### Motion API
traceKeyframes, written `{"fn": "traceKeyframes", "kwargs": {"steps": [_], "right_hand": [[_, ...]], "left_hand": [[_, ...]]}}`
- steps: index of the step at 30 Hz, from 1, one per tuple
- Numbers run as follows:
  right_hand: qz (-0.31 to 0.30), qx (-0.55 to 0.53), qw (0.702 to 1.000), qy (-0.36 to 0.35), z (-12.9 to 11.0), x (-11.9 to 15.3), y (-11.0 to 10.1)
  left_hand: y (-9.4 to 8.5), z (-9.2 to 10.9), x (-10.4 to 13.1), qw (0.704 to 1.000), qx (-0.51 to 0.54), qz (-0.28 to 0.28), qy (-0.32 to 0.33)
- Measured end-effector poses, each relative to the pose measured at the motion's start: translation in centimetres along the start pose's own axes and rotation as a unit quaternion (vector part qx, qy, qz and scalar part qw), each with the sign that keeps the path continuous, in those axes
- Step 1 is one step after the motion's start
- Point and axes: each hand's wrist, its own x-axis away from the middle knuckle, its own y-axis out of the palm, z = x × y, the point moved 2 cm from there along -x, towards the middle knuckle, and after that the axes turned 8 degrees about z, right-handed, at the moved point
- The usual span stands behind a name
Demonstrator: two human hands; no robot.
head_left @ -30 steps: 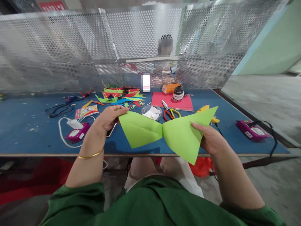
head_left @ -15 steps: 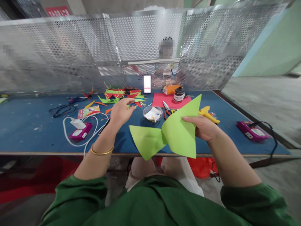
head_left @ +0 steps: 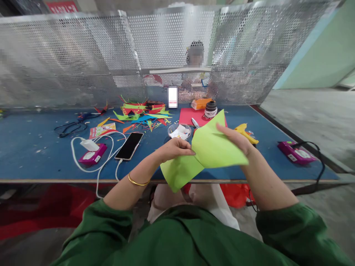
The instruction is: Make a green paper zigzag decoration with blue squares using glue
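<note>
Over the near edge of the blue-topped desk (head_left: 41,162), your left hand (head_left: 176,148), empty moments ago, now pinches the lime-green bow-shaped paper (head_left: 217,150) near its waist, likely steadying it; your right hand (head_left: 239,139) holds its right wing.

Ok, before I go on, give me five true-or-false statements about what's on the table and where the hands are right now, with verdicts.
1. The left hand and the right hand are both at the green paper. True.
2. The yellow tool is in the right hand's grip. False: the yellow tool lies on the table, beyond that hand.
3. A white cable runs into the dark-screened phone. True.
4. Both purple blocks are on the left side. False: one purple block is at the left, the other purple block at the right.
5. Coloured paper scraps lie farther from the person than the dark-screened phone. True.
</note>
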Motion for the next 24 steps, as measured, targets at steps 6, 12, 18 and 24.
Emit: {"fn": "traceKeyframes", "kwargs": {"steps": [6, 12, 18, 24], "right_hand": [[-0.103, -0.019, 0.993, 0.056, 0.6, 1.2, -0.3], [-0.110, 0.093, 0.987, -0.076, 2.2, 4.8, 0.5], [-0.013, 0.137, 0.978, -0.159, 2.4, 5.9, 1.0], [0.058, 0.215, 0.932, -0.287, 0.5, 6.2, 0.1]], "left_hand": [[0.2, 0.7, 1.1, 0.975, 0.113, 0.190, 0.002], [1.9, 1.3, 1.8, 0.949, 0.177, 0.261, -0.004], [3.5, 1.8, 2.2, 0.953, 0.185, 0.240, -0.001], [2.7, 2.0, 2.6, 0.929, 0.112, 0.333, 0.119]]}}
